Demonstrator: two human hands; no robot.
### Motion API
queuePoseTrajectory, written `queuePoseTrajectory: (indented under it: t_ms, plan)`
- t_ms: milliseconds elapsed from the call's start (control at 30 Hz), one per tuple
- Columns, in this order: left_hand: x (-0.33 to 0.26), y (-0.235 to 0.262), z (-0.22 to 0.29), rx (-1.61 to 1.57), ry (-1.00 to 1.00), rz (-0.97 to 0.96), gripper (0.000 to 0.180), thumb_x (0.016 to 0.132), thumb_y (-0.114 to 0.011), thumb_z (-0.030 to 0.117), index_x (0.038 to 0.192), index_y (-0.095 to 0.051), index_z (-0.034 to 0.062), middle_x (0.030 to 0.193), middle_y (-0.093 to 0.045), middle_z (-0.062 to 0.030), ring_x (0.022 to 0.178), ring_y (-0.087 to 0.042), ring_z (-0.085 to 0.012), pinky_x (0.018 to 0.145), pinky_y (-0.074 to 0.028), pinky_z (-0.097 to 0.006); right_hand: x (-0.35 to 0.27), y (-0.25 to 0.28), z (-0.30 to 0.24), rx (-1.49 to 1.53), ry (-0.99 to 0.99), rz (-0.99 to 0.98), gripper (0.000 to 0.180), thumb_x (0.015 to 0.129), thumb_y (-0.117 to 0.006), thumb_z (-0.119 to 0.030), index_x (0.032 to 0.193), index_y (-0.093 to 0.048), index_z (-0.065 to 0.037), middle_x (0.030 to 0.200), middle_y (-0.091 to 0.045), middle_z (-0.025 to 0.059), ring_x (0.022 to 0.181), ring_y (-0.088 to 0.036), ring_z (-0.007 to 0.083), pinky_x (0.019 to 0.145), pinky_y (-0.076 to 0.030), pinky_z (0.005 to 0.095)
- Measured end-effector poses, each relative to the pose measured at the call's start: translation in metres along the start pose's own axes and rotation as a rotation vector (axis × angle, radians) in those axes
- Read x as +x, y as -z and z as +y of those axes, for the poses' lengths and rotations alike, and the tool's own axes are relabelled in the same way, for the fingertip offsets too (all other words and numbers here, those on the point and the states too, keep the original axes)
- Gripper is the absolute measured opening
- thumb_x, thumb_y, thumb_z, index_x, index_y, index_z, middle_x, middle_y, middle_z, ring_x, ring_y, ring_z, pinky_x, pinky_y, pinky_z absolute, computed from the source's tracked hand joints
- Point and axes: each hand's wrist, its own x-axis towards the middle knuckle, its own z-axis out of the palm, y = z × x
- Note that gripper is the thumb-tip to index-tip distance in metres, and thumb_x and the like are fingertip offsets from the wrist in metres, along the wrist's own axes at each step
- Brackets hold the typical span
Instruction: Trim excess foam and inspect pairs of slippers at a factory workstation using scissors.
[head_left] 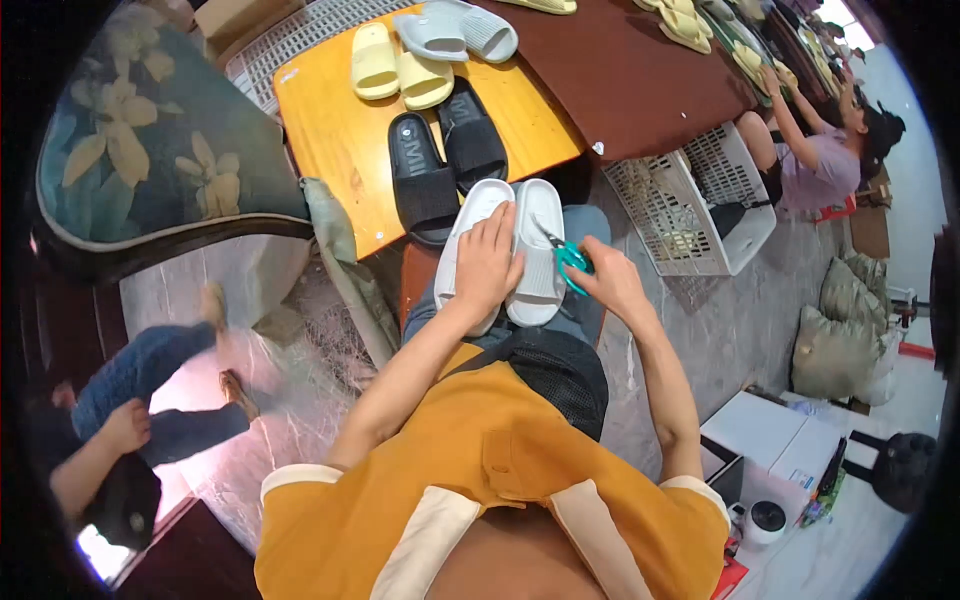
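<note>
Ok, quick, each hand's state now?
Left hand: open, resting on the left white slide sandal.
Right hand: closed, holding teal-handled snips.

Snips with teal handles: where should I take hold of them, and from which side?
Best by the teal handles, coming from the right, as the right hand holds them. The metal blades point the other way, up-left over the right white slipper, so gripping that end would likely risk a cut.

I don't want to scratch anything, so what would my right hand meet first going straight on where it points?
With the teal-handled cutters leading, your right hand would likely meet the right-hand white slipper first; depth is unclear, so the tips may already touch it.
</note>
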Motion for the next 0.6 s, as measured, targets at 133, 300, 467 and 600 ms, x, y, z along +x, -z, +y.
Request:
queuePoseTrajectory:
  t_ms: [133,300,467,600]
  plan:
    - [-0.003,0.004,-0.003,-0.031,0.03,-0.038,0.076,0.08,-0.07,0.034,0.142,-0.042,-0.0011,0.14,-0.049,-0.016,0.117,-0.051,-0.0312,0.097,-0.039,-0.043,0.02,0.004,-0.001,0.118,0.072,0.14,0.035,0.082,-0.073,-0.029,0.104,-0.059,-0.006,0.092,-0.066,0.0194,0.09,-0.065,0.0392,0.073,-0.05,0.0485]
    - [0.005,0.003,-0.013,-0.395,0.109,0.124,0.026,0.084,-0.067,0.014,0.11,-0.068,0.0107,0.132,-0.053,-0.0152,0.124,-0.049,-0.0336,0.102,-0.039,-0.043,0.086,-0.001,-0.031,-0.235,0.369,0.312,0.04,0.077,-0.076,-0.026,0.103,-0.057,-0.004,0.089,-0.059,0.0154,0.085,-0.06,0.0379,0.076,-0.047,0.0463]
    - [0.053,0.0,-0.077,-0.236,0.388,0.342,0.043,0.083,-0.064,0.009,0.125,-0.056,0.0011,0.121,-0.059,-0.0179,0.118,-0.051,-0.0357,0.101,-0.039,-0.046,0.144,-0.019,-0.044,-0.318,0.315,0.214,0.043,0.075,-0.079,-0.03,0.102,-0.057,-0.003,0.094,-0.059,0.0169,0.092,-0.06,0.0344,0.079,-0.046,0.0454]
    - [0.063,-0.036,-0.148,-0.142,0.391,0.321,0.039,0.085,-0.066,0.015,0.12,-0.061,0.0008,0.105,-0.066,-0.0159,0.102,-0.059,-0.0364,0.093,-0.042,-0.047,0.163,-0.039,-0.064,-0.41,0.452,0.316,0.044,0.073,-0.081,-0.028,0.103,-0.058,-0.006,0.098,-0.059,0.0128,0.095,-0.059,0.0301,0.083,-0.046,0.0423]
